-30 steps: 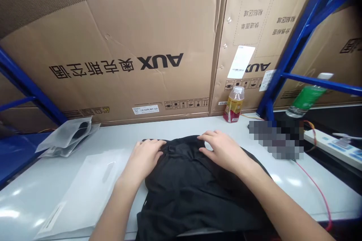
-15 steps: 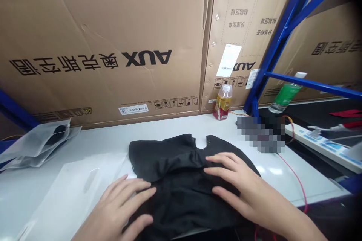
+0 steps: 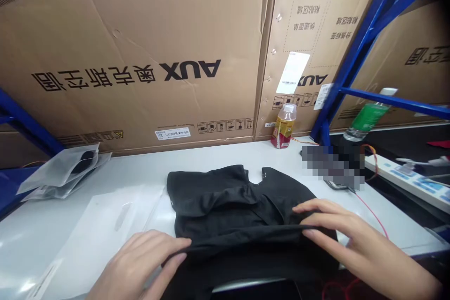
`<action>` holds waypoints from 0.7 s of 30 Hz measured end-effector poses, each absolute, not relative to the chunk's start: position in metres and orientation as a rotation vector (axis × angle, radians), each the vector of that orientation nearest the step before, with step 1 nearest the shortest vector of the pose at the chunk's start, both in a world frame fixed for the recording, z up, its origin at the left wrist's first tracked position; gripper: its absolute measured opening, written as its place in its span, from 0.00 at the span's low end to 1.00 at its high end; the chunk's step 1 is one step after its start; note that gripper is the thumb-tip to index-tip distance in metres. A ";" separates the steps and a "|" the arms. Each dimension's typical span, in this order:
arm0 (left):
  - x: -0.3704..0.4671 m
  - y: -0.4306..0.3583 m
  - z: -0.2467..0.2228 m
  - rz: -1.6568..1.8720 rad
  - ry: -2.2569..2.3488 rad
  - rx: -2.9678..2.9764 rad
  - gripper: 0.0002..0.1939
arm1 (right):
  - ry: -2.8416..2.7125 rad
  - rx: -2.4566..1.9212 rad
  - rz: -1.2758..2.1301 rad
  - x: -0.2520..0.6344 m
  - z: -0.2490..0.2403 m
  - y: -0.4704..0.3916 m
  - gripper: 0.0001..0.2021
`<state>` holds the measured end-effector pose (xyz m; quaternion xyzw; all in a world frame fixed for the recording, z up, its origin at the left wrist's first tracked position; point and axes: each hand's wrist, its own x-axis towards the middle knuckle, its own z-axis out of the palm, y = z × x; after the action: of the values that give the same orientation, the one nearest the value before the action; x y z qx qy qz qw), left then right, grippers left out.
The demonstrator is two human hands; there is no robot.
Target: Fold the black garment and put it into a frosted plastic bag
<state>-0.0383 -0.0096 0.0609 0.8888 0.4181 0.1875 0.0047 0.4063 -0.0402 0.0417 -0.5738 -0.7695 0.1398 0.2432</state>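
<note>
Brown cardboard boxes [image 3: 140, 47] with black "AUX" letters stood in a row behind the white surface [image 3: 218, 154], and blue rack bars [image 3: 355, 51] crossed in front of them on the right. On the surface, in the middle and close to the person, lay a black garment [image 3: 225, 197], partly folded. The left hand [image 3: 140, 262] pinched the near fold of the cloth at its left end between thumb and fingers. The right hand [image 3: 348, 239] pinched the same fold at its right end, with its fingers lying over the cloth. A flat clear plastic bag [image 3: 105, 225] lay just left of the garment. More bags with something dark inside [image 3: 66, 168] lay far left. A white power strip [image 3: 408, 178] sat at the right, a green bottle [image 3: 369, 115] behind it, and a small yellow drink bottle [image 3: 284, 126] stood by the boxes.
</note>
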 end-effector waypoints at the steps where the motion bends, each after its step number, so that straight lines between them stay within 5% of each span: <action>1: -0.033 -0.004 0.064 0.595 1.382 2.774 0.13 | -2.065 -1.613 0.383 0.402 0.046 -0.031 0.12; 6: 0.003 0.016 0.060 0.618 1.601 2.985 0.20 | -2.017 -1.658 0.059 0.373 0.040 -0.005 0.10; 10: 0.035 0.009 0.054 0.691 1.436 3.075 0.28 | -2.051 -1.526 -0.069 0.353 0.022 -0.014 0.19; 21: 0.037 0.014 0.044 0.616 1.274 2.808 0.18 | -1.956 -1.735 -0.119 0.384 0.004 -0.016 0.24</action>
<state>0.0368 0.0137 0.0440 0.8930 0.4052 0.1958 -0.0014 0.3835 -0.0160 0.0037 -0.6403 -0.7219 -0.0440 0.2589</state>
